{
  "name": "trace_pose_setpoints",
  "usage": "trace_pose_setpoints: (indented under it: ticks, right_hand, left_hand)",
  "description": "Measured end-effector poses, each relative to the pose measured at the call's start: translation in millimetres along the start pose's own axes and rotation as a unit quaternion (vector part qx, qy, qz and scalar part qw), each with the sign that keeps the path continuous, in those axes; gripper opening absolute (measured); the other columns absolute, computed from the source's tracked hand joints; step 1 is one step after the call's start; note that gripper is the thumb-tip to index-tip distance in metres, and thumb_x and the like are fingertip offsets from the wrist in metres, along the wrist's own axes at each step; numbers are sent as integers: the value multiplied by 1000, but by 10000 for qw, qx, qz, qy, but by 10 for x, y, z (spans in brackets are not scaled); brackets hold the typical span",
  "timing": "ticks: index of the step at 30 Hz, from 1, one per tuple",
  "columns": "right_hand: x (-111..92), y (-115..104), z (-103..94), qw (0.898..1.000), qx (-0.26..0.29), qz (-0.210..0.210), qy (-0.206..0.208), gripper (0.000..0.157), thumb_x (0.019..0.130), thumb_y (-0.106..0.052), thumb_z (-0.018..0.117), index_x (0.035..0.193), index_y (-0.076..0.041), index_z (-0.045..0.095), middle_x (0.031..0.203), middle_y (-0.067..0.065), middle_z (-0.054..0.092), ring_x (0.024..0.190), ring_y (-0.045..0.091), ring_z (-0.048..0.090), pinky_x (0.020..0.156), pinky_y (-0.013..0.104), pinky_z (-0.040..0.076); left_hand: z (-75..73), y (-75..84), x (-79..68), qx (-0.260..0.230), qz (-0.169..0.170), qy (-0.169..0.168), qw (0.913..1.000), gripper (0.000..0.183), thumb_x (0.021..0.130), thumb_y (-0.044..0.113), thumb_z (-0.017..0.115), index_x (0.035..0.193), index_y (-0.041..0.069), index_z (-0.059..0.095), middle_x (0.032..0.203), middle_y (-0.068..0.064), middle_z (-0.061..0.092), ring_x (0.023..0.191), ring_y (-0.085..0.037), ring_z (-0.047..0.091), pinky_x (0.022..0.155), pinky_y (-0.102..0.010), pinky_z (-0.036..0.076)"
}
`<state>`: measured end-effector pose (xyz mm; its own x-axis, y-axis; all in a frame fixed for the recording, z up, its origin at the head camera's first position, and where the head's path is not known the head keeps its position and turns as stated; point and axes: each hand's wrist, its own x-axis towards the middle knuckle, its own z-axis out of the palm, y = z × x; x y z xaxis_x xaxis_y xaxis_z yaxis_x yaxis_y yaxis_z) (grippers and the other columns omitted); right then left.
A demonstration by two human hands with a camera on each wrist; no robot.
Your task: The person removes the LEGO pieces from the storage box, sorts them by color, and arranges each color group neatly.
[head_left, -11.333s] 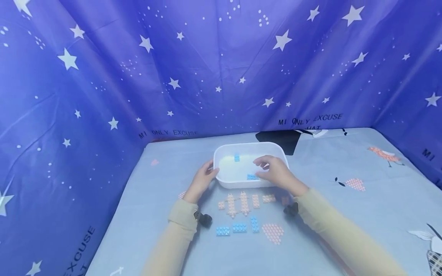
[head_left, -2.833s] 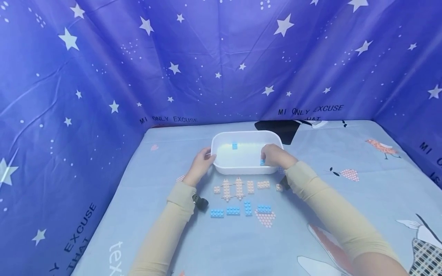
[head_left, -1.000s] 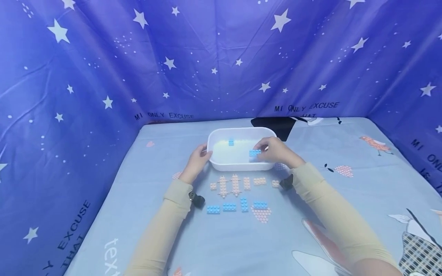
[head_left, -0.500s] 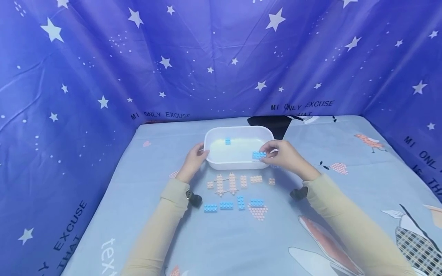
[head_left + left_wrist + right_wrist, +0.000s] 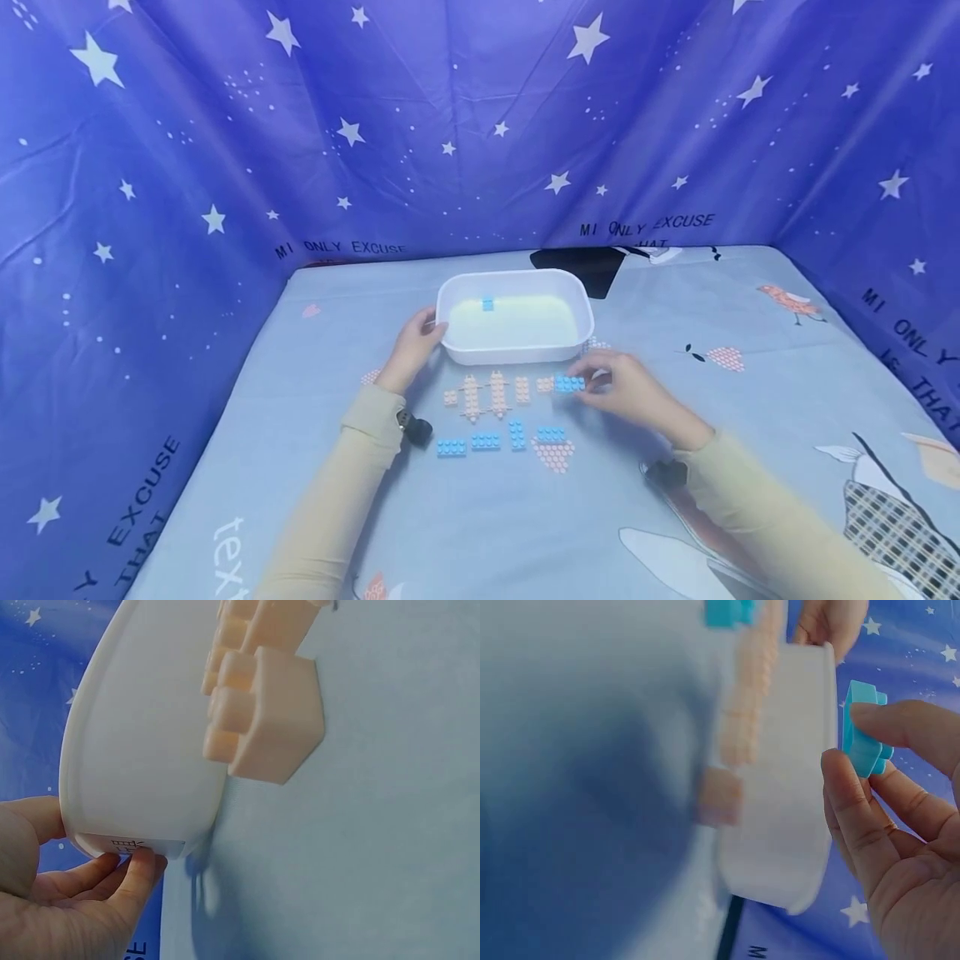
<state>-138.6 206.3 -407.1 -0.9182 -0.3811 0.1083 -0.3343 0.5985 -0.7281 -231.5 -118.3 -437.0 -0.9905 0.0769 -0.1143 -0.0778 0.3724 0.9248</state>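
Observation:
My right hand (image 5: pixel 630 390) pinches a light blue building brick (image 5: pixel 569 383) between thumb and fingers, in front of the bin's right half. The right wrist view shows that blue brick (image 5: pixel 864 735) from the side, studs facing away from the bin. With thumb at the rim and fingers on the outer wall, my left hand (image 5: pixel 411 346) grips the left end of a white plastic bin (image 5: pixel 517 357). One small blue brick (image 5: pixel 487 303) lies inside the bin. Close to the left wrist camera, a peach brick (image 5: pixel 277 720) shows large against the bin wall.
Before the bin runs a row of peach pieces, including two long ones with axle rods (image 5: pixel 498 396). Nearer me lies a row of blue bricks, its right one (image 5: pixel 551 434) beside a printed heart. A patterned cloth (image 5: pixel 712 400) covers the table; a starry curtain (image 5: pixel 480 125) surrounds it.
My right hand has picked a blue brick up from the bin and brought it over the rim toward me. Earlier, a fourth blue brick joined the near row. The left hand keeps its grip.

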Motion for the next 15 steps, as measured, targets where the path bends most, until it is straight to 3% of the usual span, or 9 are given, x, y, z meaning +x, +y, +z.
trace_pose_setpoints:
  ticks: [5, 11, 15]
  right_hand:
    - [-202, 91, 109, 9999, 21, 111, 7, 23, 77, -3, 78, 98, -11, 72, 100, 3, 68, 86, 15, 62, 78, 26, 60]
    - [-330, 154, 171, 9999, 119, 81, -51, 23, 77, -3, 78, 98, -9, 71, 100, 5, 67, 85, 14, 62, 75, 24, 59]
    - [-395, 174, 178, 9990, 46, 440, -113, 24, 77, -5, 78, 99, -12, 70, 104, 5, 67, 82, 13, 62, 72, 23, 58]
  left_hand:
    - [-4, 22, 1, -36, -84, -34, 10000, 57, 99, 30, 53, 150, 11, 34, 156, -12, 34, 140, -31, 39, 115, -49, 36]
    - [-24, 33, 3, 145, 64, -29, 9999, 55, 100, 28, 51, 149, 9, 35, 154, -13, 37, 138, -32, 40, 115, -48, 36]
    - [-19, 22, 6, 155, 73, -84, 9998, 54, 100, 28, 51, 148, 8, 36, 152, -14, 39, 138, -32, 41, 114, -47, 38]
